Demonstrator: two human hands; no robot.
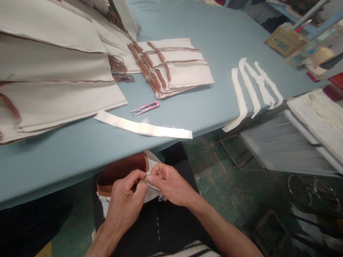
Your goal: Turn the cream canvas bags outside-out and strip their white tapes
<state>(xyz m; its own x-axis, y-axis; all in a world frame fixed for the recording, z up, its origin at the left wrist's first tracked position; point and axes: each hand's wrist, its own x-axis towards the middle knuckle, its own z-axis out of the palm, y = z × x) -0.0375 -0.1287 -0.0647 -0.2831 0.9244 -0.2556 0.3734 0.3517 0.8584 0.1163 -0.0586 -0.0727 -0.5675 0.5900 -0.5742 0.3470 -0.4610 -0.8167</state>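
A piece of cream fabric with a brown lining (pixel 122 169) lies on my lap, below the table's front edge. My left hand (pixel 128 196) pinches its edge from the left. Close against it, my right hand (pixel 170 182) pinches the same edge from the right, and the fingertips of both hands nearly meet. Loose white threads hang under my right fingers. On the table in front lie a long white strip (pixel 144 127) and pink-handled thread snips (pixel 148 106).
Stacked cream panels with brown ties (pixel 184 73) and larger cream pieces (pixel 59 92) cover the left and middle of the blue table (pixel 214 32). White strips (pixel 249 85) overhang its right edge. A cardboard box (pixel 284 41) stands at the far right.
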